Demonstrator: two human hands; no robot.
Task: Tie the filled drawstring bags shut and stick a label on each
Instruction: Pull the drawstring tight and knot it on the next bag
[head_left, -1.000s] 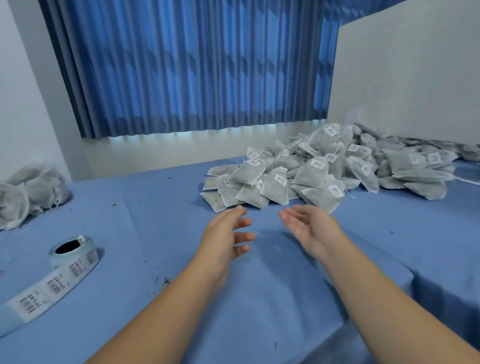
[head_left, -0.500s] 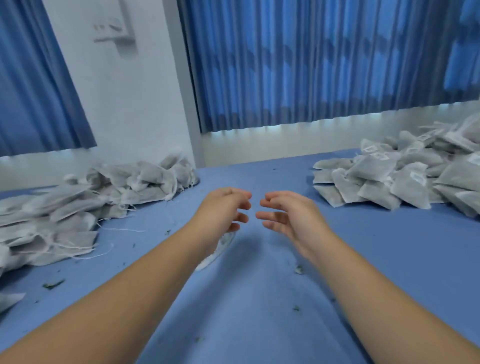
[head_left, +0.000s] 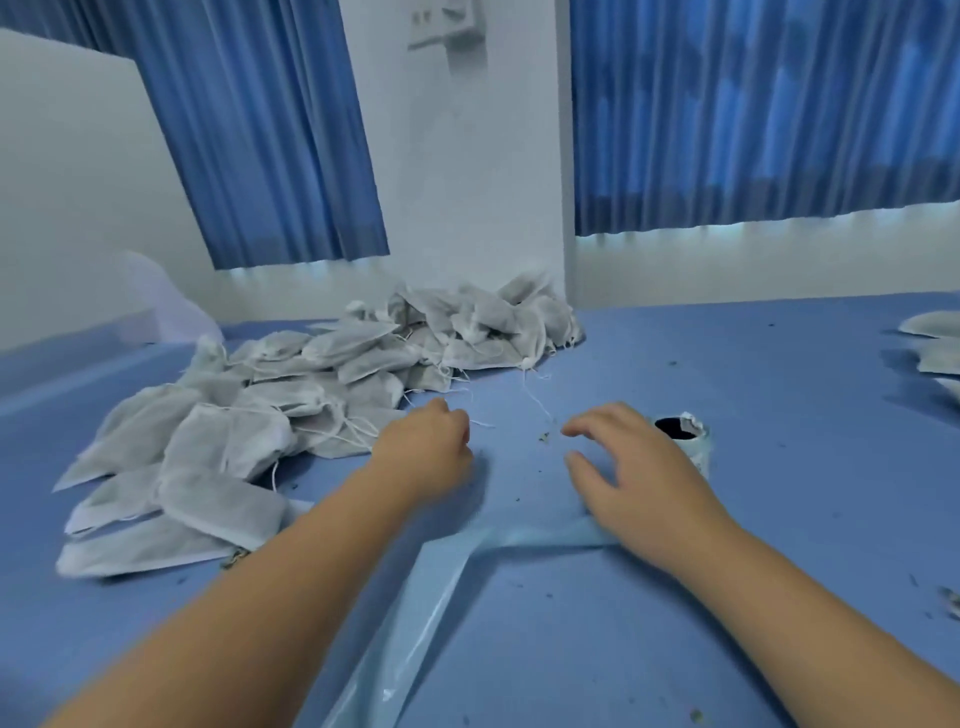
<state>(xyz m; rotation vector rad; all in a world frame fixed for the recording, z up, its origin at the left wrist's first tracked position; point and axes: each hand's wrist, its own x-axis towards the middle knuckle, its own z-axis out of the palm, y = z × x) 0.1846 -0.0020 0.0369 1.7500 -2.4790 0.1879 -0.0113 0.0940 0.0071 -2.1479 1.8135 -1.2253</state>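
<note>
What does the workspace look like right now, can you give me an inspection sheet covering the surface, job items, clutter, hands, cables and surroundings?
Surface: blue cloth-covered table, flat and mostly bare at centre.
Job's things: pile of grey drawstring bags at left, loose strings trailing; label roll behind the right hand; its blue backing strip runs toward the camera; a few more bags at the right edge.
Clutter: small dark crumbs scattered on the cloth.
Grippers: left hand loosely curled near the pile; right hand open, palm down over the strip; neither holds a bag.
Cables: nothing seen.
Surroundings: blue curtains, white wall, white board at left.
</note>
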